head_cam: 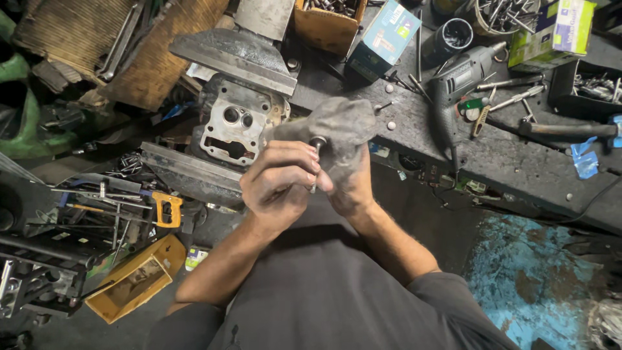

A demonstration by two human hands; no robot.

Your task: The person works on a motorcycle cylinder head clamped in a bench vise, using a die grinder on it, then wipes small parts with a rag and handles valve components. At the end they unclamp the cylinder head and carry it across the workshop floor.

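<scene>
The left hand (pixel 280 188) pinches a small metal valve (pixel 316 162), stem running up and down, head uppermost; the right hand (pixel 350 178) just behind clutches a grey rag (pixel 340 123) against it.

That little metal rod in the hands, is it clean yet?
Can't tell yet. The left hand pinches the thin metal rod with a round head, while the right hand wraps a dirty grey rag around it. The grey metal engine head sits untouched behind.
</scene>
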